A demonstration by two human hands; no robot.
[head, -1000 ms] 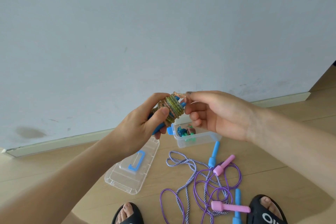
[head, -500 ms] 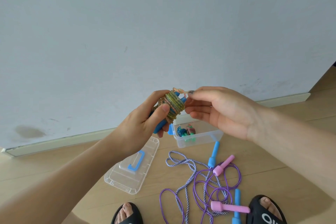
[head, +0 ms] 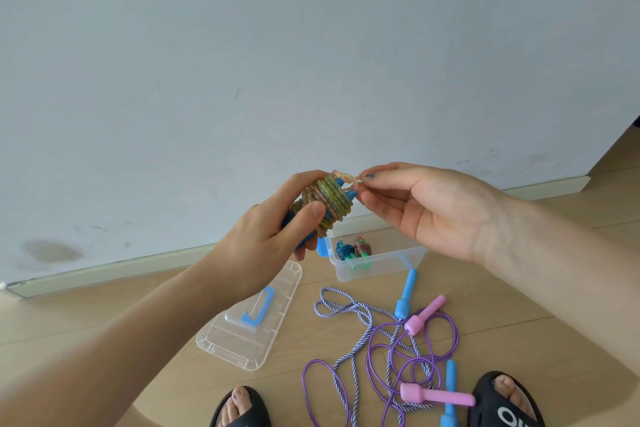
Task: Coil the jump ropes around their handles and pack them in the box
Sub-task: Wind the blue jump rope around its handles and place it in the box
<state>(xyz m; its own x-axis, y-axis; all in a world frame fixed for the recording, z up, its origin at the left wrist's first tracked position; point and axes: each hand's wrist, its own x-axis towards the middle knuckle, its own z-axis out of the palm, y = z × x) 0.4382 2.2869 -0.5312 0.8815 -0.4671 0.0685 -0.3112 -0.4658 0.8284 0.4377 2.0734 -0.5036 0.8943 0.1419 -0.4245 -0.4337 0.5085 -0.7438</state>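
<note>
Nearest, on the pale wooden floor [head: 519, 340] between two feet in black slide sandals [head: 509, 406], lie two uncoiled jump ropes in a tangle: a thin purple rope with pink plastic handles [head: 437, 396] and a blue-and-white twisted rope with light blue handles [head: 407, 293]. To their left the clear plastic lid with a blue latch [head: 251, 322] lies flat on the floor. Further on, the small clear plastic box [head: 381, 262] stands open near the skirting board, holding two coiled ropes, one blue [head: 344, 250] and one brownish [head: 363, 247], both on green handles. Raised above the box, the left hand [head: 263, 246] grips the yellow-green glittery rope wound round blue handles [head: 327, 206], thumb pressed on the coil. The right hand [head: 426, 208] pinches the rope's loose looped end [head: 346, 178] between thumb and forefinger, its other fingers loosely curled.
</note>
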